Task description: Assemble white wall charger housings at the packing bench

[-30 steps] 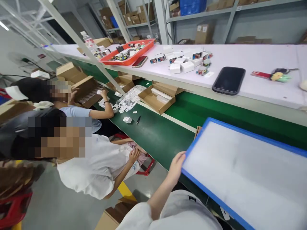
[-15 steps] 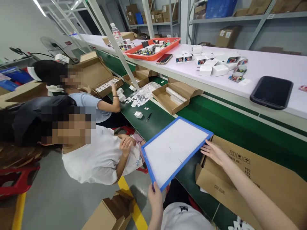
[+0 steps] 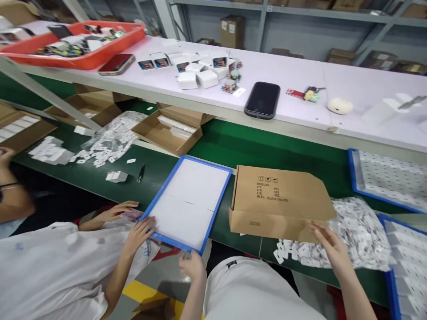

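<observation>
The left hand [image 3: 192,266] grips the near edge of the blue-framed tray [image 3: 188,202], fingers closed on its rim. The tray lies flat on the green tabletop [image 3: 267,151], just beside the cardboard box [image 3: 280,202]. A co-worker's hand [image 3: 142,231] touches the tray's left corner. The right hand [image 3: 328,246] rests with fingers spread open against the box's near right corner.

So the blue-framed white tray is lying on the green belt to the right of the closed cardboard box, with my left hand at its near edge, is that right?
Not quite. In the head view the blue-framed tray lies to the left of the cardboard box, not the right. The rest holds: it rests on the green belt, and your left hand is at its near edge.
</observation>
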The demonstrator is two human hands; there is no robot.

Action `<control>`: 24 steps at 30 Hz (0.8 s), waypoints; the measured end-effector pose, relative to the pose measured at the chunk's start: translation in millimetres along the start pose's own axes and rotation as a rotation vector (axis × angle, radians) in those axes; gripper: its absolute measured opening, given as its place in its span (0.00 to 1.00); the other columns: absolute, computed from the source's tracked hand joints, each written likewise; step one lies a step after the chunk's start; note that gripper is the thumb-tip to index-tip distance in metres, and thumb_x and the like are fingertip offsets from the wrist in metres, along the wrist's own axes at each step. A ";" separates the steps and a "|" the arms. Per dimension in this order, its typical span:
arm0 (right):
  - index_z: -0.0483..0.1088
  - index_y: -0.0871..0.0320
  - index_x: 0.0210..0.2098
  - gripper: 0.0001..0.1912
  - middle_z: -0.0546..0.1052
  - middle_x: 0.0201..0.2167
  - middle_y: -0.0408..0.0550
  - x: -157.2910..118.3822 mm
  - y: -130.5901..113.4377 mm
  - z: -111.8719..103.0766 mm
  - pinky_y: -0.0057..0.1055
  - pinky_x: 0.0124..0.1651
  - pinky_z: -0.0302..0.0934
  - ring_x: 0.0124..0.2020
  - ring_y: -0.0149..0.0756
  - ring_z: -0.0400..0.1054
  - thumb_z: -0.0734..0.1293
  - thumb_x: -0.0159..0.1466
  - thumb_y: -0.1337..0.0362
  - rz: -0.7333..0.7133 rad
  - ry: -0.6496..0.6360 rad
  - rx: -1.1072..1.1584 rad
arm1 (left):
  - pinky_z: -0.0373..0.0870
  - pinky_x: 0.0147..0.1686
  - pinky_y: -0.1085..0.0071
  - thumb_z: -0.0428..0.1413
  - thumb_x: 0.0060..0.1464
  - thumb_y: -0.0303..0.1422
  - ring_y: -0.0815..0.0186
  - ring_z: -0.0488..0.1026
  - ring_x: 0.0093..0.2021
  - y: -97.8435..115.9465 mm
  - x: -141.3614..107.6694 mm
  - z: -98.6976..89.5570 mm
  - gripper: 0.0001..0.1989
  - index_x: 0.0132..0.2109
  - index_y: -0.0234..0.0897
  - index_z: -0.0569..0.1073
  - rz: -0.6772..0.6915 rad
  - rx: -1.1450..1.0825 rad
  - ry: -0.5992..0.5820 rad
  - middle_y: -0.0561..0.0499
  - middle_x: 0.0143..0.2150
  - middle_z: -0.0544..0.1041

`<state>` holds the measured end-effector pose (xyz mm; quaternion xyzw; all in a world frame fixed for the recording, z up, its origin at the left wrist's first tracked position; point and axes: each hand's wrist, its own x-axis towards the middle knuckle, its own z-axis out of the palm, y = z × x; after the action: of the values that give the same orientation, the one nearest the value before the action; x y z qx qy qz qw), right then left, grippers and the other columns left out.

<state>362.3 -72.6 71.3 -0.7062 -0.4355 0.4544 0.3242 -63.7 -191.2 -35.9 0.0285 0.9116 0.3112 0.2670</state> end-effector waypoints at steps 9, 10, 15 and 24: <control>0.72 0.61 0.40 0.37 0.78 0.37 0.58 40.2 53.7 -42.0 0.51 0.43 0.71 0.43 0.59 0.74 0.74 0.43 0.37 0.135 0.270 0.088 | 0.74 0.49 0.60 0.59 0.54 0.47 0.55 0.77 0.49 95.4 -61.4 48.7 0.28 0.55 0.35 0.67 0.436 -0.246 -0.681 0.40 0.48 0.77; 0.73 0.61 0.39 0.35 0.78 0.37 0.57 43.0 49.8 -42.2 0.49 0.42 0.72 0.42 0.57 0.74 0.75 0.43 0.38 0.118 0.247 0.116 | 0.74 0.49 0.59 0.59 0.54 0.49 0.54 0.76 0.50 107.2 -64.5 47.9 0.28 0.55 0.35 0.68 0.466 -0.271 -0.714 0.40 0.48 0.77; 0.71 0.53 0.43 0.30 0.75 0.52 0.52 64.3 -3.9 -59.5 0.43 0.48 0.72 0.53 0.51 0.71 0.74 0.49 0.41 -0.087 0.187 0.249 | 0.70 0.55 0.59 0.53 0.58 0.50 0.54 0.72 0.56 200.7 -62.9 36.7 0.26 0.56 0.37 0.70 0.632 -0.376 -0.789 0.40 0.56 0.74; 0.56 0.44 0.65 0.32 0.60 0.68 0.46 195.3 -118.8 -37.3 0.41 0.61 0.63 0.65 0.42 0.59 0.58 0.66 0.40 -0.356 0.036 0.082 | 0.68 0.56 0.63 0.42 0.65 0.49 0.61 0.73 0.57 312.4 -29.6 64.6 0.32 0.71 0.49 0.43 0.826 -0.380 -0.709 0.43 0.67 0.62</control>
<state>399.3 151.6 116.5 -0.6121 -0.5289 0.3943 0.4360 -41.5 89.4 117.1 0.4361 0.6080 0.5193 0.4130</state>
